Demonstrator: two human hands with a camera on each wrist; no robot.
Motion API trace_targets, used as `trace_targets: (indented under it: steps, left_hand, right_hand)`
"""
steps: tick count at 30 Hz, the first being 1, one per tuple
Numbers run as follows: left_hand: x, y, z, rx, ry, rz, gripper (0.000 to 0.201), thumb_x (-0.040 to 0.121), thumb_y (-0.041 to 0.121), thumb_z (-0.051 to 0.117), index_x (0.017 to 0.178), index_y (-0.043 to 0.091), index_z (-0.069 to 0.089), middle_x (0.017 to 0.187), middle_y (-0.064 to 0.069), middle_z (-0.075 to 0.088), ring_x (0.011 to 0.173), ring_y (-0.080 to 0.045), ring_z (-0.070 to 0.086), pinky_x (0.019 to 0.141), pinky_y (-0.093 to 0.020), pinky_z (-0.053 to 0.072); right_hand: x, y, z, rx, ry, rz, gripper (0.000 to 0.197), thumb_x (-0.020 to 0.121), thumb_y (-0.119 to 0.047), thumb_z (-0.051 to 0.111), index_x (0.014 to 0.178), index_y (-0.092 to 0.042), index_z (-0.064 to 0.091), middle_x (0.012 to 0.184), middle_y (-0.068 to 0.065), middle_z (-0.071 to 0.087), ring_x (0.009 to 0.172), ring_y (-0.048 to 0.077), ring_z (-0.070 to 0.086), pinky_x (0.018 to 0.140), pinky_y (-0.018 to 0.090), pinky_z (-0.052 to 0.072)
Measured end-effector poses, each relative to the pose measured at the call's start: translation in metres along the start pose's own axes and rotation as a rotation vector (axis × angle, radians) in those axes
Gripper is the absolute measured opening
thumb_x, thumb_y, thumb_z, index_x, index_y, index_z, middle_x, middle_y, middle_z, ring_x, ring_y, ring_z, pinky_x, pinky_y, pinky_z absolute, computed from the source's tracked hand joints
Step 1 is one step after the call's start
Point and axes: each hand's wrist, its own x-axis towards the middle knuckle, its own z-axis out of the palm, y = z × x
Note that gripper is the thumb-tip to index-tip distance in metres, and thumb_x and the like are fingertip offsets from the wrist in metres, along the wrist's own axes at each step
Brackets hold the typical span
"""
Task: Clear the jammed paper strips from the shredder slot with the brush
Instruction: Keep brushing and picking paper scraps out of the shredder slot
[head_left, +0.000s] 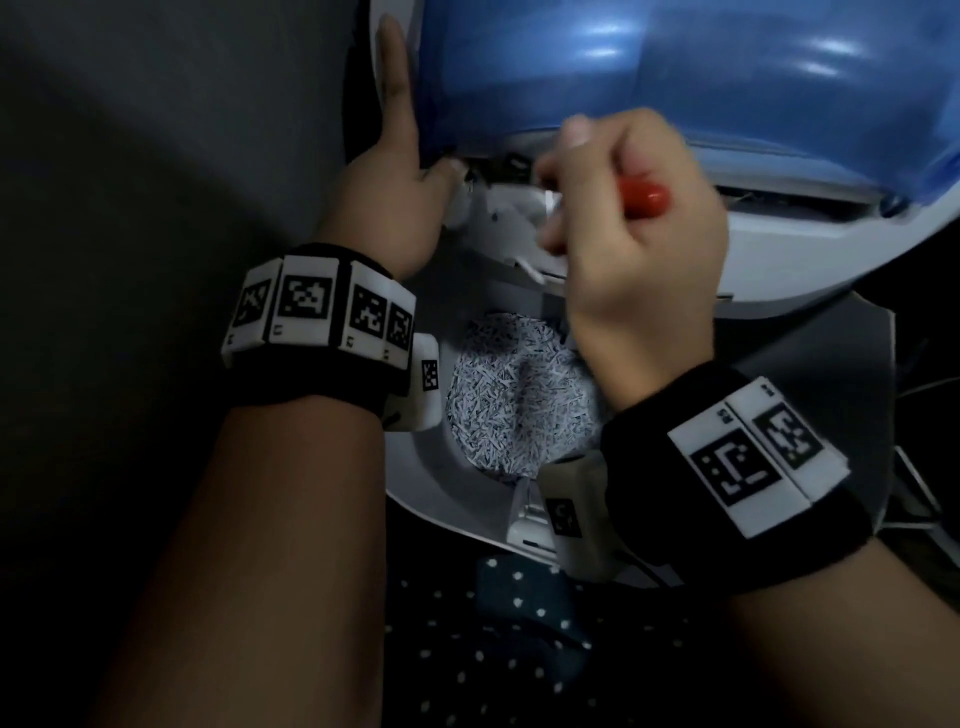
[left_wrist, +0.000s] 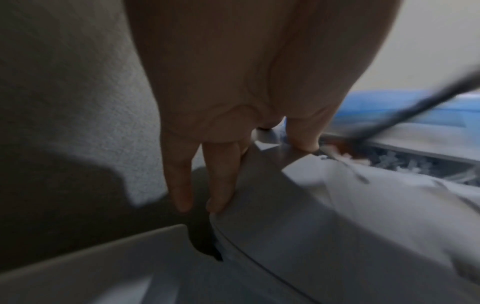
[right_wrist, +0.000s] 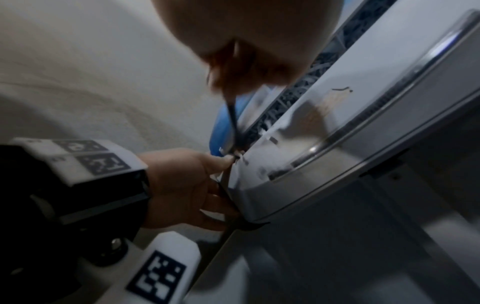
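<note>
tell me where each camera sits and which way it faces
Head: looks down at both hands, left hand bracing the white-and-blue plastic shredder head, right hand gripping the red-handled brush; both wristbanded forearms show.
Left wrist: looks along straight fingers resting on the shredder's end.
Right wrist: looks past its fist down the brush into the slot.
All share the brush tip at the slot.

Two hands (head_left: 400, 171) (head_left: 628, 223), one brush (head_left: 644, 200), one shredder (head_left: 779, 244)

Dotted dark fabric (head_left: 498, 644) at bottom; grey wall (head_left: 171, 104) left.
</note>
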Motion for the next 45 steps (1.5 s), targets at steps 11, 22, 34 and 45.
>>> trace_targets:
  steps: [11,22,34,45]
  left_hand:
    - [0.004,0.0,0.001,0.007,-0.016,-0.011,0.086,0.101,0.023,0.049,0.155,0.031,-0.018,0.148,0.0,0.05,0.12,-0.025,0.059,0.1,-0.028,0.04]
    - [0.004,0.002,0.008,-0.031,-0.018,-0.066,0.088,0.1,0.027,0.05,0.153,0.04,-0.019,0.142,-0.008,0.055,0.112,-0.029,0.063,0.103,-0.041,0.045]
    - [0.001,0.003,0.009,-0.06,0.013,-0.068,0.087,0.099,0.022,0.05,0.154,0.04,-0.015,0.143,-0.006,0.055,0.111,-0.026,0.064,0.102,-0.039,0.046]
    - [0.001,0.001,0.009,-0.086,0.025,-0.067,0.087,0.099,0.025,0.052,0.154,0.042,-0.013,0.145,-0.001,0.053,0.112,-0.023,0.064,0.105,-0.04,0.045]
  right_hand:
    - [0.0,0.003,0.002,-0.012,-0.105,0.067,0.026,0.098,-0.026,0.058,0.076,-0.013,0.058,0.069,0.014,0.06,0.066,0.031,0.061,0.067,0.049,0.051]
    - [0.003,0.01,-0.017,-0.142,-0.201,0.228,0.01,0.092,-0.035,0.061,0.094,-0.035,0.072,0.086,-0.015,0.071,0.09,0.013,0.069,0.091,0.045,0.055]
    - [0.007,0.003,-0.013,-0.253,-0.14,0.244,0.01,0.089,-0.041,0.054,0.086,-0.041,0.063,0.085,-0.007,0.073,0.088,0.017,0.069,0.085,0.04,0.055]
    - [0.001,0.007,-0.01,-0.291,-0.196,0.188,0.02,0.094,-0.027,0.05,0.106,-0.031,0.067,0.099,-0.004,0.073,0.091,0.023,0.069,0.085,0.047,0.056]
